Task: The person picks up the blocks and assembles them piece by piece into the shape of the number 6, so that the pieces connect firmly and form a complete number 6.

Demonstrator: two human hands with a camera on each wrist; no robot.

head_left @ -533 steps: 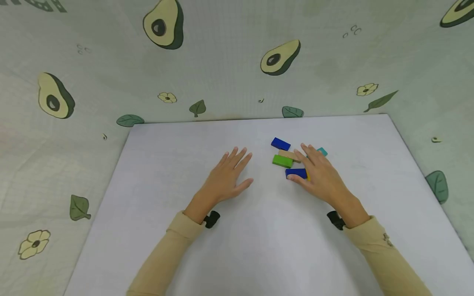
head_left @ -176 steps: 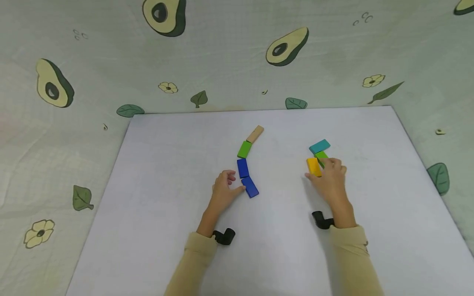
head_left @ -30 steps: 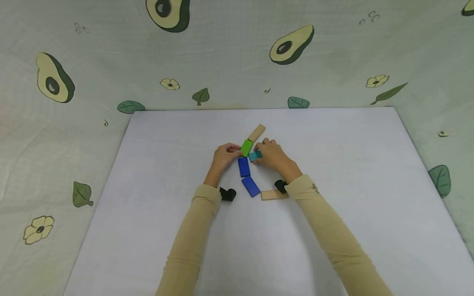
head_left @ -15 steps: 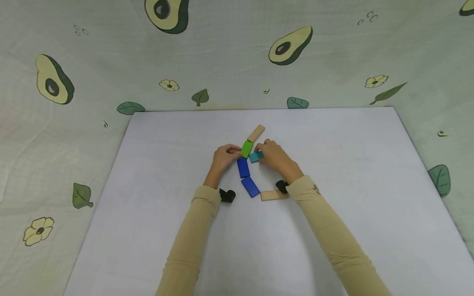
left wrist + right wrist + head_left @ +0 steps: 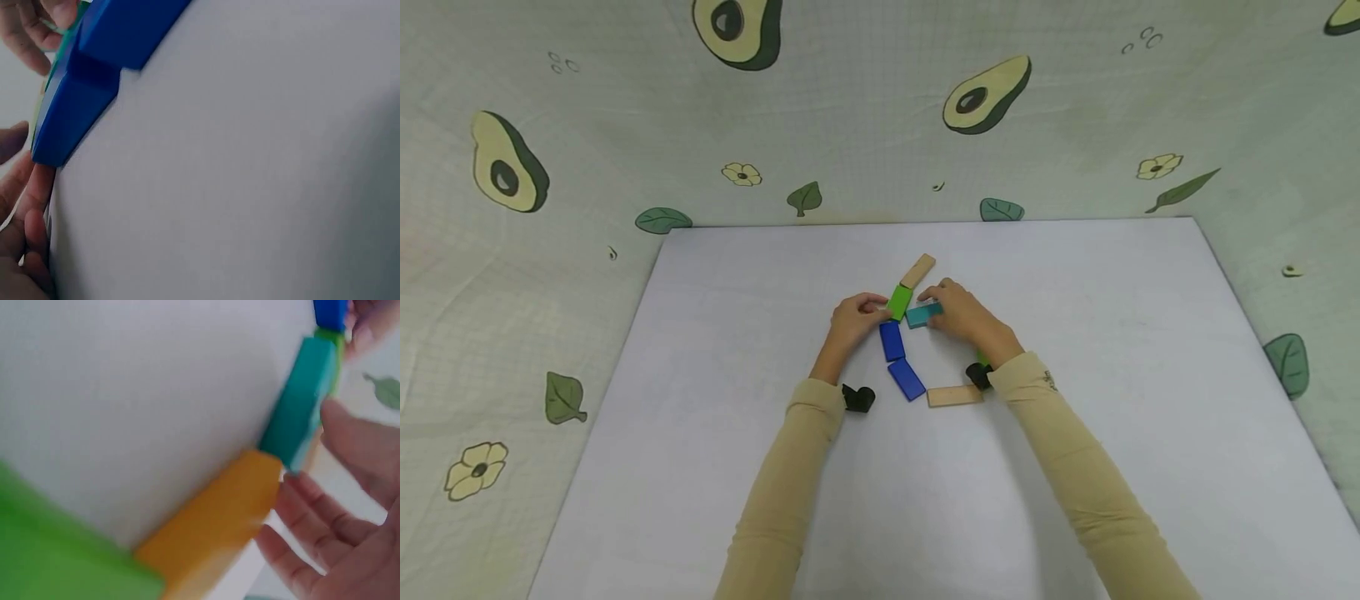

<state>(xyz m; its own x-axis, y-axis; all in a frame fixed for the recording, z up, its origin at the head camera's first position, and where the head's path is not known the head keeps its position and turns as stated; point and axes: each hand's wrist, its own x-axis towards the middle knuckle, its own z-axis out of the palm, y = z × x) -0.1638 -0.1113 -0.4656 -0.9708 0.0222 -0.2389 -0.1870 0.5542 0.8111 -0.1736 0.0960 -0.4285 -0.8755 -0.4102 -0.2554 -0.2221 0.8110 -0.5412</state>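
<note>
In the head view, my left hand point(image 5: 853, 323) holds its thumb and forefinger at the left side of a green block point(image 5: 900, 302), other fingers curled. My right hand point(image 5: 964, 315) is beside a teal block point(image 5: 923, 315), which lies just right of the green one. In the right wrist view its thumb point(image 5: 340, 425) is by the teal block, with its fingers spread loosely. A yellow block point(image 5: 212, 525) meets the teal block's end there; the hand hides it in the head view. Two blue blocks point(image 5: 892, 341) continue the curve below the green block.
A wooden block point(image 5: 917, 272) lies above the green one; another wooden block point(image 5: 955, 396) lies near the lower blue block. A second green block point(image 5: 983, 358) shows partly under my right wrist. The white table point(image 5: 737, 333) meets an avocado-print cloth point(image 5: 850, 108) behind.
My right hand has shifted slightly right, uncovering more of the teal block and part of the second green block. My left hand keeps its place. Earlier, the blocks lay heaped at the right.
</note>
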